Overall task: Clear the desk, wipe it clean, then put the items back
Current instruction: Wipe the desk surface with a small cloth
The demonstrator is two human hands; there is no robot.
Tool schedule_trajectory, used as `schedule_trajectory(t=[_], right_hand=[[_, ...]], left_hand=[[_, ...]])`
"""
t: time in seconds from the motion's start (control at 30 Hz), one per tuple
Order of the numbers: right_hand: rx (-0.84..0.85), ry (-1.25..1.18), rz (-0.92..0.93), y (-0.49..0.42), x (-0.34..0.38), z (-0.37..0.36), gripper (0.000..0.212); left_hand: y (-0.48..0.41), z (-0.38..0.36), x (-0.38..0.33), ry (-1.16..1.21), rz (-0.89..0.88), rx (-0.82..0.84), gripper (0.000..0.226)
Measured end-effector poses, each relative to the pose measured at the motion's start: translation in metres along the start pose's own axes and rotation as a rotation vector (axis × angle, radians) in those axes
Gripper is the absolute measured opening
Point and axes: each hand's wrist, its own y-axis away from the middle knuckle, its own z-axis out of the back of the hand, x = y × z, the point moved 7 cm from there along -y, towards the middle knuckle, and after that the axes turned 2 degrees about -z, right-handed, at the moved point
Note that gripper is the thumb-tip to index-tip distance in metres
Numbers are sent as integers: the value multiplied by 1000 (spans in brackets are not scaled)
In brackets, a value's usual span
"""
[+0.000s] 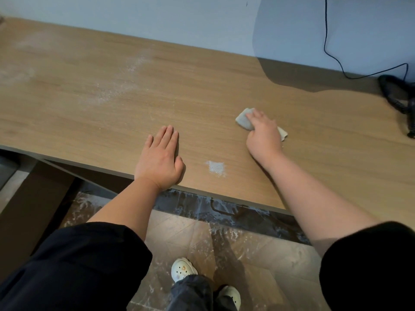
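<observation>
A pale blue wall backs the wooden bench, shadowed at the far right, where a thin black cable hangs down. The near floor is brown patterned tile streaked white, crossed by a dark strip.

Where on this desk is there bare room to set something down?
Bare wood lies behind the cloth up to the wall, and between the right hand and the black cable. The front is crowded: the left hand lies flat beside a powder pile. The left of the desk bears powder streaks.
</observation>
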Motion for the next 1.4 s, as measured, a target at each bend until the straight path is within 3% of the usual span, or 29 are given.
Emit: schedule_trajectory(t=[0.37,0.5,0.63,0.77,0.93,1.23,1.3,1.4], right_hand=[[123,-245,132,97,38,-6,56],[-74,-372,-128,88,-12,42,57],[-271,-313,-377,68,-101,96,56],[-216,-127,-531,54,-196,113,59],[-90,131,-348,62,-196,85,63],[131,-140,-65,109,-139,63,68],[180,-341,-113,108,-143,65,65],[-3,-441,-318,98,-172,100,58]], left_hand=[[6,15,-24,9,-127,-54,75],[-2,23,-64,32,-225,-62,77],[-15,28,-120,54,-297,-85,75],[-18,18,-198,64,-448,-52,66],[-24,-8,-238,36,-428,42,65],[-24,-8,-237,33,-409,38,63],[-23,-8,-237,31,-415,39,63],[-22,-6,-237,-1,-451,28,66]])
